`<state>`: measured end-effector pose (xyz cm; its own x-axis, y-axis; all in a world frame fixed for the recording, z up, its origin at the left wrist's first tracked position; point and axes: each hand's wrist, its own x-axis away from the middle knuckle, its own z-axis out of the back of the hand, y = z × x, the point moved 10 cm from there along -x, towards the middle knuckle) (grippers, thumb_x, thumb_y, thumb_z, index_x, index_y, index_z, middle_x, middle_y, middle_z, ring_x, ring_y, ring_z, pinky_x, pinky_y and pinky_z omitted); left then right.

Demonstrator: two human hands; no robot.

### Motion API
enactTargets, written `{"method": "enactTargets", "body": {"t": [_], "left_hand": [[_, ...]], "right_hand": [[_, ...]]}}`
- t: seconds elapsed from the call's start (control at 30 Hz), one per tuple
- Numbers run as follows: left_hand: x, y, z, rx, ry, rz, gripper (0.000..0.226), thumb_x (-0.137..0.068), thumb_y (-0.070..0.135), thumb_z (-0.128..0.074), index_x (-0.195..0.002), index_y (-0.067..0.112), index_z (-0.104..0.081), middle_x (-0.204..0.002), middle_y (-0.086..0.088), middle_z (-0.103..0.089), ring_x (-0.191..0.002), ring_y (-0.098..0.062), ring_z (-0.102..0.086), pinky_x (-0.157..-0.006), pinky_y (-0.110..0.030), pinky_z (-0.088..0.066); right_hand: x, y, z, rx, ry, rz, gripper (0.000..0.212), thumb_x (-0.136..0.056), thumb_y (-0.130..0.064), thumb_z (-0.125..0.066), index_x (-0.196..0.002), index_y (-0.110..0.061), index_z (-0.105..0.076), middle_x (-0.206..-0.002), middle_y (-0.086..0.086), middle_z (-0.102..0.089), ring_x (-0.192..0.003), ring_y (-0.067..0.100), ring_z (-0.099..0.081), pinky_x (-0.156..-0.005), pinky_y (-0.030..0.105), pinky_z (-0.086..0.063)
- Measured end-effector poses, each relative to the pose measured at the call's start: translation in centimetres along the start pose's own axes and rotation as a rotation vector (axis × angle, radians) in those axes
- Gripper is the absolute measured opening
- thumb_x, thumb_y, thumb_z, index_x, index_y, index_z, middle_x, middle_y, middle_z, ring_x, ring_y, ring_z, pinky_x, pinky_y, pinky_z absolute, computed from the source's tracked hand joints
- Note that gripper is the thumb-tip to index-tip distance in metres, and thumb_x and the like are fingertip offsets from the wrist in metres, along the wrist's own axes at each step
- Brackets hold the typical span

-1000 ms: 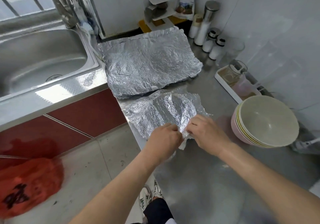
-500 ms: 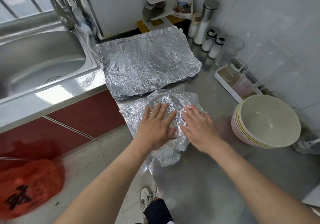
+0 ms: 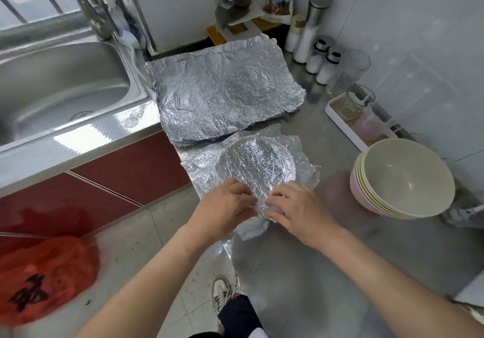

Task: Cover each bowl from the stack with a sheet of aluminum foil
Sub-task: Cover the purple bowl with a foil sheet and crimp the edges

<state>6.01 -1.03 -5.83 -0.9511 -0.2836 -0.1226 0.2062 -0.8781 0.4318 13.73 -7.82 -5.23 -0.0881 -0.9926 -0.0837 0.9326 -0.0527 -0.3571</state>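
The steel table (image 3: pixel 327 272) carries a pile of flat foil (image 3: pixel 222 91) at its far end and the stack of bowls (image 3: pixel 403 178) to the right. The foil-draped bowl (image 3: pixel 258 159) sits just beyond both hands, equally near each. The left hand (image 3: pixel 222 206) and right hand (image 3: pixel 298 212), knuckles up and fingers curled, pinch the near edge of its foil sheet (image 3: pixel 201 172) at the rim.

Red bag (image 3: pixel 47 280): black chars, blurred, unreadable; no other txt.

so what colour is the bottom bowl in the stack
Pink; the bottom bowl shows best in the head view.
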Motion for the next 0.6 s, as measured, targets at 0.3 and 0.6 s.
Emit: {"method": "enactTargets", "body": {"t": [0.3, 0.6], "left_hand": [[0.1, 0.7, -0.4, -0.149, 0.073, -0.07, 0.034, -0.092, 0.039, -0.045, -0.082, 0.023, -0.074, -0.082, 0.009, -0.063, -0.08, -0.013, -0.055, -0.057, -0.023, -0.046], [-1.1, 2.2, -1.3, -0.123, 0.065, -0.095, 0.035, -0.094, 0.038, -0.045, -0.083, 0.017, -0.071, -0.077, 0.003, -0.06, -0.074, -0.02, -0.055, -0.059, -0.032, -0.051]], "right_hand": [[-0.2, 0.5, -0.9, 0.077, 0.041, -0.011, 0.015, -0.073, -0.006, -0.078, -0.074, -0.013, -0.064, -0.074, 0.0, -0.055, -0.072, 0.022, -0.052, -0.052, 0.037, -0.048], [-1.0, 1.6, 0.2, 0.109, -0.101, -0.007, 0.022, -0.064, -0.015, -0.083, -0.077, -0.024, -0.068, -0.077, -0.007, -0.058, -0.078, 0.018, -0.06, -0.074, 0.034, -0.043]]}}
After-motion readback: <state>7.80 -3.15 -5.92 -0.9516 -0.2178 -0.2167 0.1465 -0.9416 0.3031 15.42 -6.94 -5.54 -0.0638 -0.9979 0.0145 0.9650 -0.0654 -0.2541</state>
